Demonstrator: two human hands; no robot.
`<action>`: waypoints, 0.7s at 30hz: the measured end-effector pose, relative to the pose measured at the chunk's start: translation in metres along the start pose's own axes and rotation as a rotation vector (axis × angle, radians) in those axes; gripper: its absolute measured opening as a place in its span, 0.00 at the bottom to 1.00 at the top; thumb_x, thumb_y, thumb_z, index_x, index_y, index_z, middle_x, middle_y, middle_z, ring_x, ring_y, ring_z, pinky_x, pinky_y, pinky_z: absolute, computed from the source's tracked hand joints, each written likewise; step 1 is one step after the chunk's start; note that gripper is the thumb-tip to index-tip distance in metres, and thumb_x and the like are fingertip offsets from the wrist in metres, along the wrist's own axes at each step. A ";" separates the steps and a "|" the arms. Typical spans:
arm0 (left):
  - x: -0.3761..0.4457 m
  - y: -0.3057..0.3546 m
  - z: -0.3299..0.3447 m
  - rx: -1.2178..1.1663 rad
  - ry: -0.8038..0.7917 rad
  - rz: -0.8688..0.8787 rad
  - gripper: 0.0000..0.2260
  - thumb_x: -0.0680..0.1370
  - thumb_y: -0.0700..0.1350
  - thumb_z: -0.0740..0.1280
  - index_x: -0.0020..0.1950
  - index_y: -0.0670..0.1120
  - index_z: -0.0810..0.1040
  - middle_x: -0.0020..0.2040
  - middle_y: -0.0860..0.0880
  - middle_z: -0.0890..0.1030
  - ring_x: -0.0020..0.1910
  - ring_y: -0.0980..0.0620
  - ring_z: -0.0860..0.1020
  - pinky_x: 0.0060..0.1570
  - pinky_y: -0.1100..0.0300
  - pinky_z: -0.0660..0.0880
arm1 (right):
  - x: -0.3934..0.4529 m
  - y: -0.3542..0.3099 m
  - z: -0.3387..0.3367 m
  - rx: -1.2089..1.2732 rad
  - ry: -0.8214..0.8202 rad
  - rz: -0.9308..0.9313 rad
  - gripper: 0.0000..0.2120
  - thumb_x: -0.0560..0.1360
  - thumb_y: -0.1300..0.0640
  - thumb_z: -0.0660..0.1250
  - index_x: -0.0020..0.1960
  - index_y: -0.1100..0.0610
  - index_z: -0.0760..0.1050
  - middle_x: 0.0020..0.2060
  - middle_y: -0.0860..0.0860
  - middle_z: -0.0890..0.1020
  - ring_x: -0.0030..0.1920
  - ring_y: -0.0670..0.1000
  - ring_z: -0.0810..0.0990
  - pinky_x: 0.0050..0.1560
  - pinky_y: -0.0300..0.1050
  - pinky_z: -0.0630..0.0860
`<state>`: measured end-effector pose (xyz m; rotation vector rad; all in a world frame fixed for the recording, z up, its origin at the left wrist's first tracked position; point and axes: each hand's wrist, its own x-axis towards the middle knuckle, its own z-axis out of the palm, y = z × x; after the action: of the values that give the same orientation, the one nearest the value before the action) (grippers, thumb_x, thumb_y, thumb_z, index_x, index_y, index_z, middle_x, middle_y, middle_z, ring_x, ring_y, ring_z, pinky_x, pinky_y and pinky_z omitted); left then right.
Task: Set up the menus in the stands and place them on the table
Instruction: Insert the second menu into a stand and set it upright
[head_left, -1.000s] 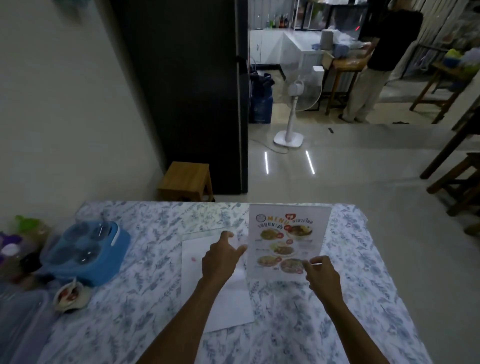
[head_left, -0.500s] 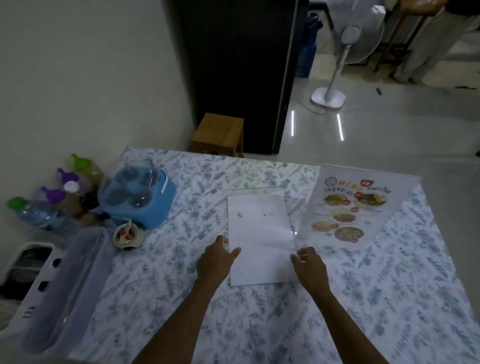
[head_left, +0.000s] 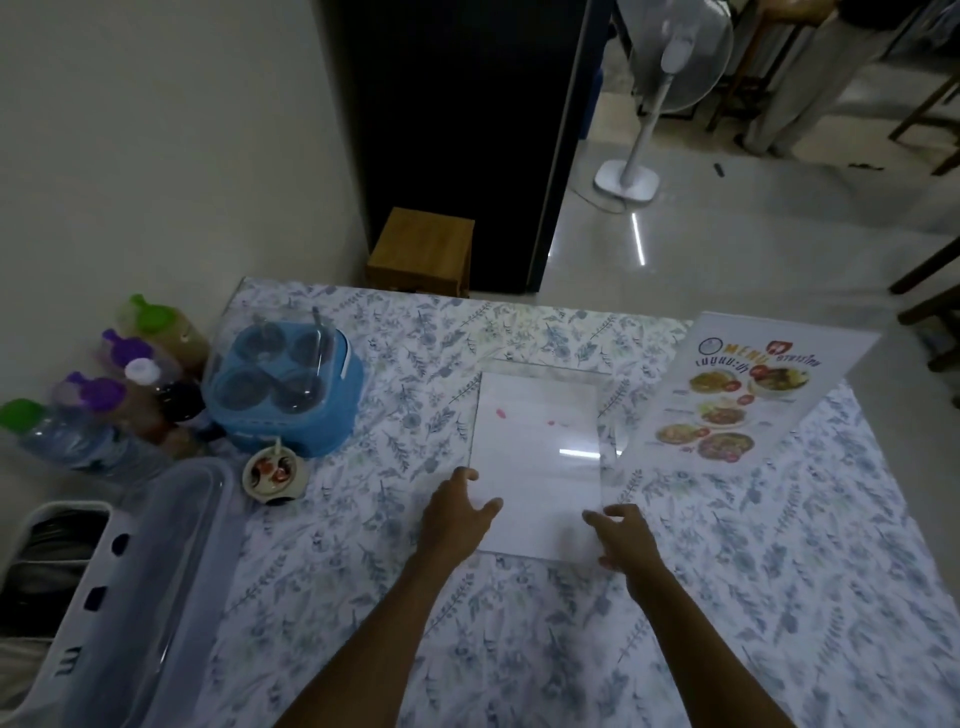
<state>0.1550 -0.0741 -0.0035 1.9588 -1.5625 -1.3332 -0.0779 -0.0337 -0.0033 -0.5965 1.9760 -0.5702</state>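
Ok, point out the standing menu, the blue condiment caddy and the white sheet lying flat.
standing menu (head_left: 748, 400), head view, middle of its printed face.
blue condiment caddy (head_left: 296, 431), head view, front wall.
white sheet (head_left: 535, 431), head view, its centre.

Blue-leaf-patterned white cloth covers the table (head_left: 519, 649); a white paper sheet (head_left: 535, 457) bears pink spots; a light-blue plastic condiment caddy (head_left: 291, 410).

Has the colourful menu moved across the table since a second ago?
Yes. The menu went right, away from the white sheet, toward the table's right edge.
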 end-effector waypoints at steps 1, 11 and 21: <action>0.002 -0.004 -0.008 -0.012 0.013 0.000 0.24 0.74 0.53 0.74 0.67 0.48 0.72 0.67 0.42 0.77 0.63 0.46 0.77 0.60 0.53 0.76 | -0.004 0.002 0.006 0.018 -0.017 -0.002 0.20 0.75 0.52 0.72 0.63 0.55 0.71 0.57 0.61 0.78 0.47 0.57 0.79 0.38 0.49 0.79; 0.002 -0.038 -0.062 0.072 0.017 0.076 0.11 0.80 0.39 0.64 0.58 0.43 0.83 0.57 0.44 0.85 0.51 0.49 0.81 0.52 0.61 0.77 | -0.045 0.014 0.002 0.035 -0.127 -0.127 0.24 0.76 0.69 0.56 0.57 0.47 0.82 0.42 0.55 0.83 0.33 0.52 0.75 0.29 0.41 0.69; -0.047 -0.027 -0.082 -0.132 0.046 0.304 0.14 0.75 0.31 0.70 0.49 0.50 0.86 0.47 0.51 0.86 0.43 0.58 0.84 0.51 0.61 0.81 | -0.086 -0.003 -0.053 0.049 -0.234 -0.376 0.15 0.80 0.63 0.65 0.59 0.49 0.84 0.51 0.52 0.85 0.45 0.53 0.83 0.42 0.47 0.77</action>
<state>0.2383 -0.0471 0.0422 1.5878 -1.6278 -1.2225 -0.0887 0.0250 0.0781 -0.9688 1.6340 -0.7388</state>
